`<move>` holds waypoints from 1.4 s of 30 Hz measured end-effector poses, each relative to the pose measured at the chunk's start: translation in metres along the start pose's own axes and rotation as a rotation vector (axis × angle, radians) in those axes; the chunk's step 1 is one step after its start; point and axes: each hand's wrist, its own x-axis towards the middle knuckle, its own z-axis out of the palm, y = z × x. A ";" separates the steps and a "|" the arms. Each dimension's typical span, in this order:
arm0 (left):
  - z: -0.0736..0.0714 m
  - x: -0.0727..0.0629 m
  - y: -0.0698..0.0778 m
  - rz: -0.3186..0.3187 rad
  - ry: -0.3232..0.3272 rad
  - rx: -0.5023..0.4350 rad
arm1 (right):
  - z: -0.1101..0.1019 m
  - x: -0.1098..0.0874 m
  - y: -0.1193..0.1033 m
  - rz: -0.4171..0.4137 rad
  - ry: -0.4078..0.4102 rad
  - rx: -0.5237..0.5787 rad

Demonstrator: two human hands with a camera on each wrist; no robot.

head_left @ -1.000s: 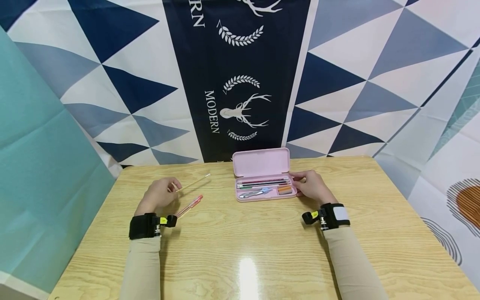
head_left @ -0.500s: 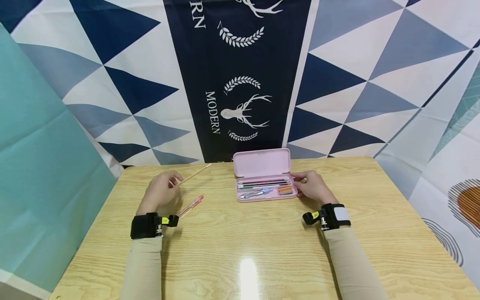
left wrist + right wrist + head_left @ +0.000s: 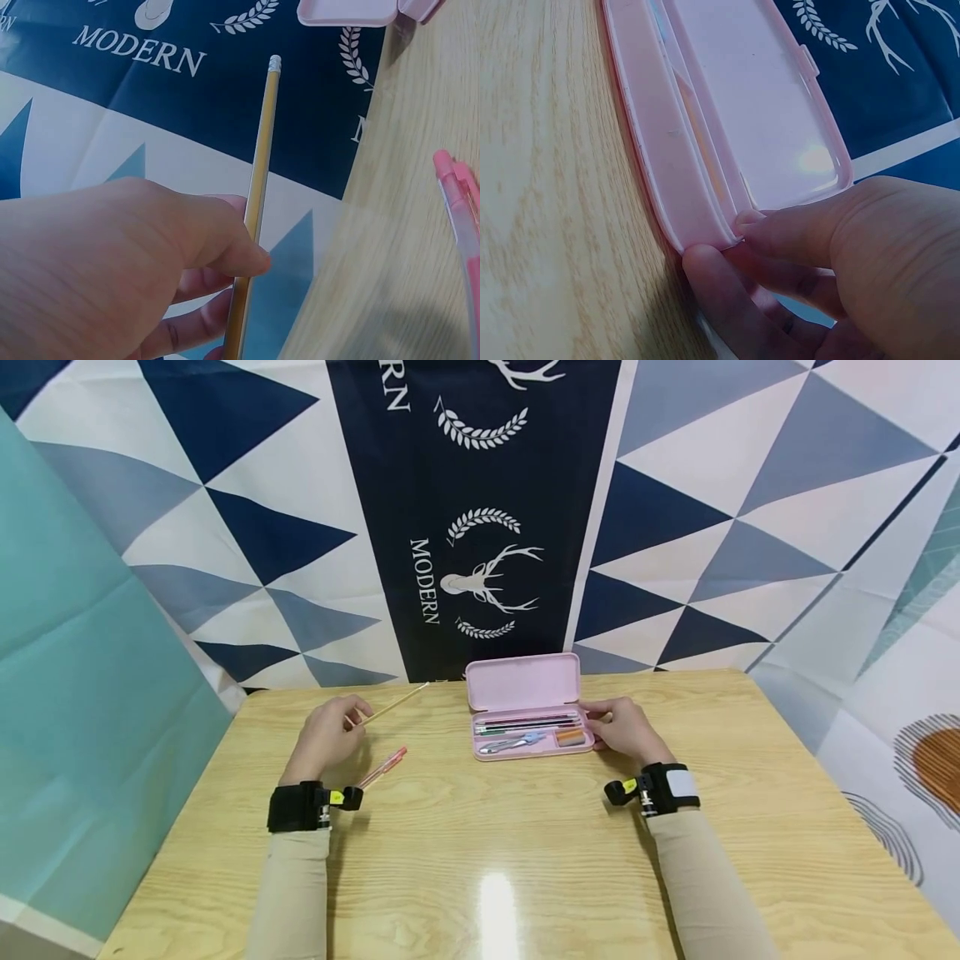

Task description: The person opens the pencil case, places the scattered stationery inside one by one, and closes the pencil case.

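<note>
My left hand [image 3: 328, 733] pinches a yellow pencil [image 3: 396, 703] between thumb and fingers. Its white-tipped end points up and away, as the left wrist view shows of the pencil [image 3: 262, 142]. At the back of the table lies a pink pencil case [image 3: 522, 685] with its lid raised. Inside are several pencils [image 3: 525, 725], a drawing compass [image 3: 516, 743] and an orange-and-grey block [image 3: 570, 737]. The right hand [image 3: 628, 731] grips the case's right end; in the right wrist view the thumb [image 3: 780, 232] presses on the rim and a fingertip lies against the outer wall.
A pink pen [image 3: 386, 767] lies on the wooden table [image 3: 465, 827] just right of the left wrist, with a thin pale stick-like thing along it. Behind the table's far edge hangs a patterned cloth [image 3: 480, 485].
The left hand has shifted slightly right and away with the pencil, whose white-tipped end has come nearer the case. My right hand and the case have stayed in place.
</note>
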 end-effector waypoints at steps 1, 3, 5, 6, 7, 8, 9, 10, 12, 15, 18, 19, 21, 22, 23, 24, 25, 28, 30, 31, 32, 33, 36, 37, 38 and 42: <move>0.000 0.000 0.000 0.001 0.000 0.002 | 0.001 0.000 0.000 -0.004 -0.003 0.001; -0.001 -0.001 0.002 0.004 -0.004 0.005 | 0.003 0.001 0.000 -0.007 -0.008 -0.003; -0.001 -0.001 0.003 0.010 -0.014 0.007 | 0.004 0.001 0.000 -0.008 -0.007 -0.006; 0.000 0.000 0.004 0.013 -0.018 0.006 | 0.005 0.001 0.000 -0.006 -0.006 -0.008; 0.000 0.000 0.004 0.018 -0.024 0.003 | 0.005 0.001 0.000 -0.004 -0.006 -0.008; 0.001 0.001 0.005 0.025 -0.026 -0.002 | 0.005 0.001 0.000 -0.001 -0.005 -0.009; 0.002 0.002 0.005 0.039 -0.028 -0.007 | 0.005 0.001 0.000 0.001 -0.003 -0.008; 0.003 0.003 0.005 0.049 -0.030 -0.011 | 0.005 0.001 0.000 0.002 -0.002 -0.008; 0.009 0.008 -0.001 0.089 -0.021 -0.021 | 0.005 0.001 0.000 -0.001 0.000 -0.007; 0.013 0.011 0.002 0.115 -0.034 -0.032 | 0.004 0.001 0.000 -0.007 0.000 -0.007; 0.017 0.013 0.007 0.104 -0.056 -0.040 | 0.003 0.001 0.000 -0.008 0.000 -0.009; 0.014 0.010 0.016 0.082 -0.073 -0.037 | 0.003 0.001 0.000 -0.007 0.000 -0.008; 0.015 0.011 0.021 0.076 -0.082 -0.028 | 0.003 0.001 0.000 -0.006 0.001 -0.011; 0.016 0.011 0.024 0.072 -0.087 -0.023 | 0.002 0.000 0.000 -0.008 0.001 -0.013; 0.017 0.011 0.027 0.072 -0.089 -0.015 | 0.002 0.000 0.000 -0.009 0.002 -0.014; 0.018 0.011 0.029 0.074 -0.089 -0.007 | 0.002 0.000 0.000 -0.010 0.003 -0.014; 0.019 0.011 0.031 0.077 -0.088 -0.002 | 0.001 -0.001 -0.001 -0.013 0.002 -0.015; 0.023 0.013 0.034 0.090 -0.087 0.011 | 0.001 -0.001 -0.001 -0.016 0.003 -0.017; 0.025 0.015 0.035 0.103 -0.084 0.015 | 0.001 -0.001 -0.001 -0.021 0.005 -0.021; 0.027 0.016 0.036 0.113 -0.083 0.016 | 0.000 -0.001 -0.001 -0.024 0.005 -0.022; 0.028 0.017 0.037 0.122 -0.083 0.017 | 0.001 -0.001 -0.001 -0.022 0.005 -0.021; 0.029 0.018 0.038 0.124 -0.081 0.018 | 0.001 -0.001 -0.001 -0.022 0.005 -0.021; 0.031 0.020 0.045 0.143 -0.078 0.023 | 0.001 -0.001 -0.001 -0.017 0.004 -0.017; 0.031 0.020 0.047 0.148 -0.077 0.026 | 0.001 -0.001 -0.001 -0.014 0.003 -0.015; 0.032 0.020 0.050 0.150 -0.075 0.031 | 0.001 -0.001 -0.001 -0.011 0.002 -0.013; 0.036 0.024 0.057 0.182 -0.064 0.039 | 0.001 0.000 -0.001 -0.011 0.005 -0.014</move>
